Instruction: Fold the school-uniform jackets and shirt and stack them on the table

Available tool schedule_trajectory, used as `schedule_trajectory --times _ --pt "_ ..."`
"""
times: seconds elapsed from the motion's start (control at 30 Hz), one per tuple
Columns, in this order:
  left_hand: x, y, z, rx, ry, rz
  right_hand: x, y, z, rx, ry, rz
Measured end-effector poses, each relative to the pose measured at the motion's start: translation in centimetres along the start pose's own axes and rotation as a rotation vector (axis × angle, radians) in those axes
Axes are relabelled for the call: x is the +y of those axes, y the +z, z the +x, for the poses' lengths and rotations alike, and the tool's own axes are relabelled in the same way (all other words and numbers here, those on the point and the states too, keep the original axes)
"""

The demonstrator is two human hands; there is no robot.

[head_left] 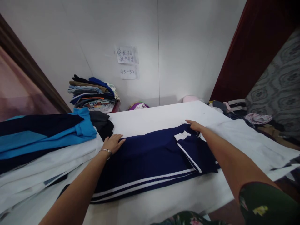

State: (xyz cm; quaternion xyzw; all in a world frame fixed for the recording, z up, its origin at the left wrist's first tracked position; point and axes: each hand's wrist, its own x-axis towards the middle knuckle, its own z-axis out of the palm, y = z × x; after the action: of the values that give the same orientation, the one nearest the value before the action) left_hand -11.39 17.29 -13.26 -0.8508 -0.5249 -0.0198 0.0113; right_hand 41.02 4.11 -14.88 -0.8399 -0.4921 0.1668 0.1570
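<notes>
A navy garment (150, 159) with white stripes lies flat on the white-covered table (164, 115). One sleeve with a white cuff (182, 135) is folded across it on the right. My left hand (112, 142) rests flat on the garment's far left edge, fingers stretched out, a bracelet on the wrist. My right hand (195, 125) lies flat at the garment's far right corner, fingers extended, holding nothing.
A blue and navy jacket (44, 131) lies over white cloth at the left, with a black item (103, 123) beside it. A pile of folded clothes (92, 93) stands against the wall. More clothes (246, 115) lie at the right. Paper notes (127, 62) hang on the wall.
</notes>
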Motion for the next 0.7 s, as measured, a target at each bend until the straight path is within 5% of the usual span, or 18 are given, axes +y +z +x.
schedule_trajectory --times 0.17,0.37,0.57,0.7 --pt "0.5 -1.0 1.1 -0.193 0.024 0.105 -0.4 0.1 0.9 -0.087 0.007 -0.048" --pt "-0.5 -4.0 1.0 -0.140 -0.046 0.110 1.1 -2.1 1.6 -0.115 0.049 0.000" --pt "-1.5 -2.5 2.2 -0.276 -0.120 0.031 4.0 -3.5 -0.8 -0.024 0.005 0.312" --pt "-1.1 -1.5 3.4 -0.226 -0.117 0.043 5.2 -2.7 -1.4 0.094 0.029 0.395"
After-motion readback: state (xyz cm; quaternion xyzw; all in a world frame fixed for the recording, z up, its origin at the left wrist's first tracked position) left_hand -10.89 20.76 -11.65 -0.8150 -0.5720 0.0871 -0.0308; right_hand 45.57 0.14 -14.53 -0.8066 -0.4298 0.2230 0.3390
